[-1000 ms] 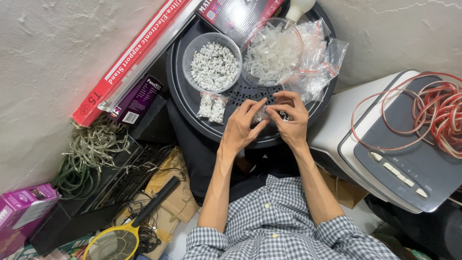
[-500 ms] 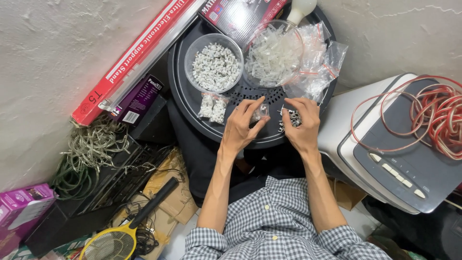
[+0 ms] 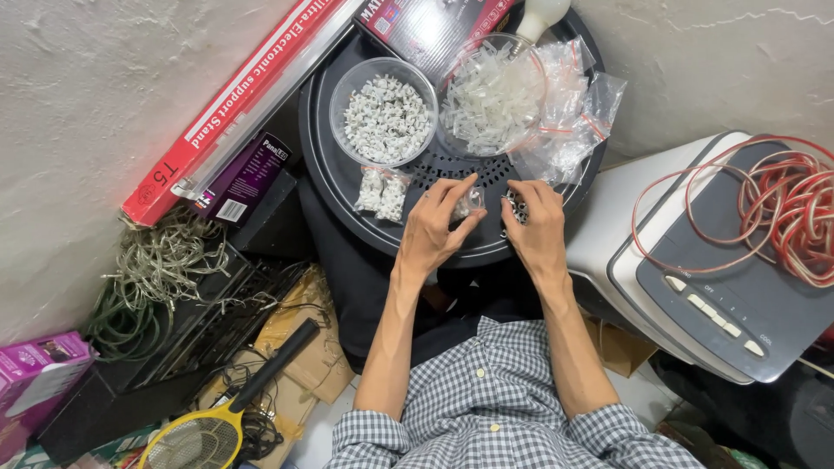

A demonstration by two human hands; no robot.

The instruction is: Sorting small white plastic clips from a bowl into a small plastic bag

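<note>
Far left, at 8 o'clock: purple box [image 3: 35, 369] on the floor, a yellow racket [image 3: 195, 439] just right of it at 7. Above them, a tangle of pale cord [image 3: 161, 260] against the wall. At 10 o'clock a long red carton [image 3: 243, 104] leans on the wall, a dark small box [image 3: 239, 178] below it.

Centre, 12 o'clock: round black tray [image 3: 330, 174] serves as your desk. On it, a clear bowl [image 3: 385, 113] of white clips, and to its right a second bowl [image 3: 493, 95] of clear plastic pieces. Two small filled bags [image 3: 382, 193] lie at the tray's near edge, just left of your left hand.

Your left hand [image 3: 434, 230] rests on the tray, thumb and fingers pinched on a small clear bag [image 3: 467, 204]; grip is clenched on that bag. The bag sits between your two hands, just off the tray's centre grille.

Your right hand [image 3: 534, 226] lies just beside it, fingers curled down over a small heap of clips [image 3: 514, 207] on the tray; whether the grip actually has any of them, you cannot tell. The hands are near but apart.

At 1 o'clock: a pile of empty clear bags [image 3: 573, 113] on the tray's far right. At 3 o'clock: a grey machine [image 3: 695, 278] with a coil of red wire [image 3: 773, 208] on its lid.
</note>
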